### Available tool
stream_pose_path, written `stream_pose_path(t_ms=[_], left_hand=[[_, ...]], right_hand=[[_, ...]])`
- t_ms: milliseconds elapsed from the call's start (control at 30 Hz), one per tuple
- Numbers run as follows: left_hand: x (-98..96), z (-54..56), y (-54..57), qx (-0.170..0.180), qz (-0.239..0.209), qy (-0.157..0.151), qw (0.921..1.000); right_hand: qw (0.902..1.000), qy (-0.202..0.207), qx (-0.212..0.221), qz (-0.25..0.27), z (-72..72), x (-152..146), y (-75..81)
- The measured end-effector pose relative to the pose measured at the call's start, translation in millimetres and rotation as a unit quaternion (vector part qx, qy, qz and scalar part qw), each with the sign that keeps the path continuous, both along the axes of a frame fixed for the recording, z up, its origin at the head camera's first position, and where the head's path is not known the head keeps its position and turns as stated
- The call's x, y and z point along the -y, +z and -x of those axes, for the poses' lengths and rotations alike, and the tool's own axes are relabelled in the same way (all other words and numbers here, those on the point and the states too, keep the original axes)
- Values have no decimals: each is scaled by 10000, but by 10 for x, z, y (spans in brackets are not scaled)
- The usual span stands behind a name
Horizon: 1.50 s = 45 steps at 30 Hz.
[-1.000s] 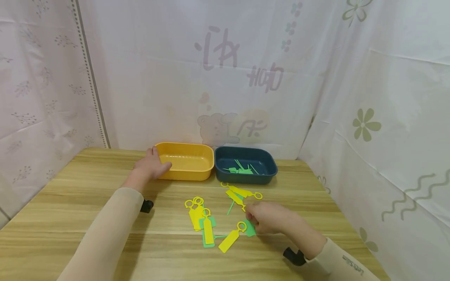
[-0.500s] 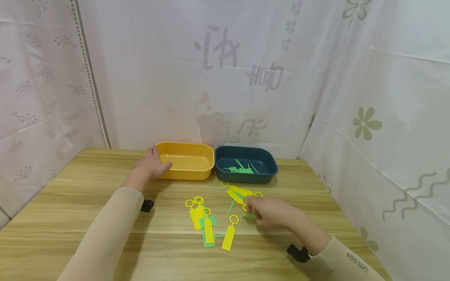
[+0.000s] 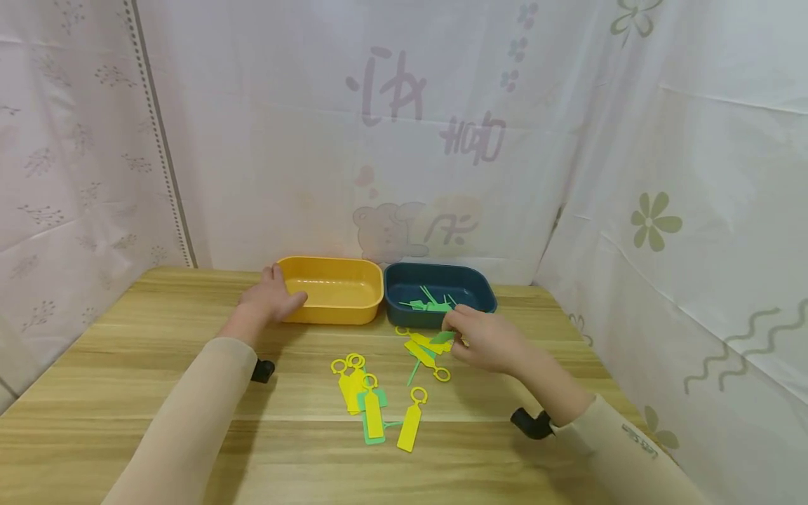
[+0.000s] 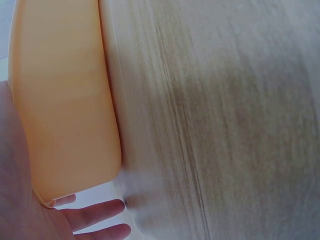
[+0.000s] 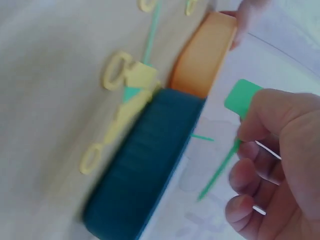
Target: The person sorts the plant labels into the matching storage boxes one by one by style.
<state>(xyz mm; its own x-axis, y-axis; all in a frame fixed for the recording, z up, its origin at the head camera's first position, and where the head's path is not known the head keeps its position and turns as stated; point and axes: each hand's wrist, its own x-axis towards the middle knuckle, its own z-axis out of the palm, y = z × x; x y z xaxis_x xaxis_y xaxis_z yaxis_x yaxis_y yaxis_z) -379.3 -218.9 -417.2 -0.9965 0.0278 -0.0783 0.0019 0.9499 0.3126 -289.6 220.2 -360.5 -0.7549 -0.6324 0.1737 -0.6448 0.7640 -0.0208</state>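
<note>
A head-worn camera looks forward and down across the desk to the curtain, taking in both hands at mid-range. The left-wrist camera, turned sideways, sits close to the left hand and faces the yellow bin's wall. The right-wrist camera, tilted, looks past the near right hand toward the navy bin. All three views share the yellow bin; head and right wrist share the navy one.
</note>
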Motion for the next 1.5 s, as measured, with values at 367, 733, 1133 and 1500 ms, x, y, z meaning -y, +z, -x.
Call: stream_pose_path(t_ms=[367,733,1133,1500], left_hand=[[-1,8,-15,-34,-11,-26,10000],[15,50,-58,21,13,-65,10000],[39,25,-45,63,20,-141,9999],[22,2,-26,-8,-25,-153,9999]], right_hand=[[9988,-253,-213,373,307,99,490],[9943,-995,112,354,693,83,680],[9863,-1535,436,424,983,21,513],[9868,-1431,531,532,872,57,393]])
